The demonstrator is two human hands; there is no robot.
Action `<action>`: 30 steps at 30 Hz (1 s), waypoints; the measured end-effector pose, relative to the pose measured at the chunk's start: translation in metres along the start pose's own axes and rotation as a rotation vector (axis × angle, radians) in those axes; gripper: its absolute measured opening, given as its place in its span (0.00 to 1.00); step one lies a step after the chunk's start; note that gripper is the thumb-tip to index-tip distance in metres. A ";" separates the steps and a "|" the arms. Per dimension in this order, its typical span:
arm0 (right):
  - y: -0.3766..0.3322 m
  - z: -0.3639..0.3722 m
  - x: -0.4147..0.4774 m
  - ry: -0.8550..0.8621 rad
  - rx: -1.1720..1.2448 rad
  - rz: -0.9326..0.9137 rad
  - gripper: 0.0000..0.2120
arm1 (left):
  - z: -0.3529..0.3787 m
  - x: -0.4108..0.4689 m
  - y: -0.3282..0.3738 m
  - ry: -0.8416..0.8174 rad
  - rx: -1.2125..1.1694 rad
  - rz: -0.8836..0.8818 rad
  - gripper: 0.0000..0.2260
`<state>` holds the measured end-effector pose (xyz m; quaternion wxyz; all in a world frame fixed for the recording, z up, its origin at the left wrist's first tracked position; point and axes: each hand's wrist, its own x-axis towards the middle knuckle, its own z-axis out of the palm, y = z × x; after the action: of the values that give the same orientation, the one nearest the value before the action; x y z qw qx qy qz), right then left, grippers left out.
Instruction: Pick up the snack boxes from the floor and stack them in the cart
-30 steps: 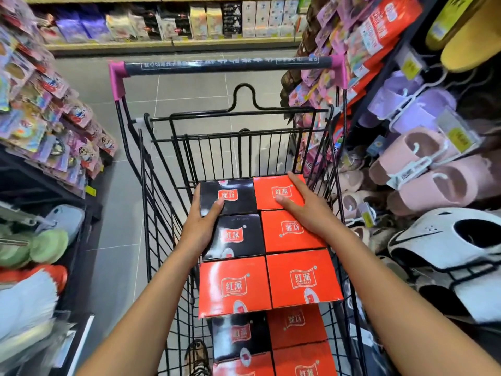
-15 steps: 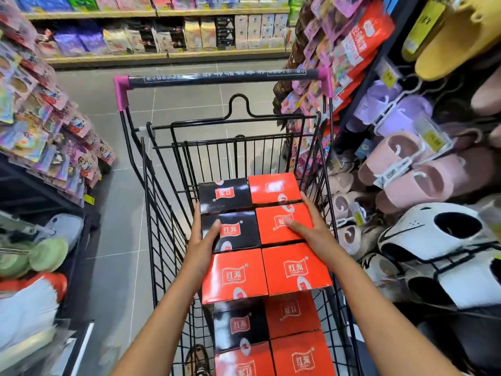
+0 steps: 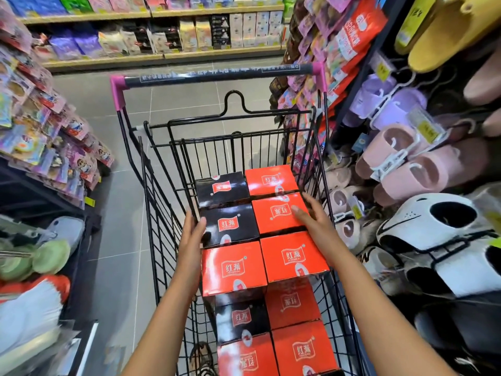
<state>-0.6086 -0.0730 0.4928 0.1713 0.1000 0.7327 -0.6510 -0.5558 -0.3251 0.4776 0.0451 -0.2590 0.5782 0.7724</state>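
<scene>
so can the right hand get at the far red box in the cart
Probably yes: the right hand lies flat on the middle red box just before the far red box, and nothing covers its top.

The cart [image 3: 160, 213] stands between a rack of hanging packets [image 3: 40, 126] on the left and a rack of slippers [image 3: 406, 164] on the right, with a shelf of bags [image 3: 162, 36] across the floor [image 3: 108, 213] beyond its handle [image 3: 217, 74]. Inside, the snack boxes [image 3: 295, 256] sit two abreast, the upper ones resting on others at the near end. The left hand [image 3: 191, 240] lies against the left side of the middle-left box [image 3: 230, 223]; the right hand [image 3: 311, 221] rests on the middle-right box [image 3: 279, 213].
</scene>
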 end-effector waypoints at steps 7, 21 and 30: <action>0.005 -0.001 -0.015 -0.019 -0.129 -0.009 0.28 | 0.007 -0.019 -0.017 0.037 0.134 0.072 0.29; 0.003 0.001 -0.005 0.061 -0.260 -0.011 0.34 | 0.009 -0.016 -0.014 0.061 0.164 0.087 0.26; -0.016 0.007 -0.026 0.187 -0.732 -0.008 0.34 | 0.006 -0.058 0.020 0.196 0.459 0.083 0.30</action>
<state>-0.5897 -0.0803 0.5169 0.1256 0.0884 0.9297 -0.3348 -0.5149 -0.3126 0.5228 0.0148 -0.2918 0.7502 0.5932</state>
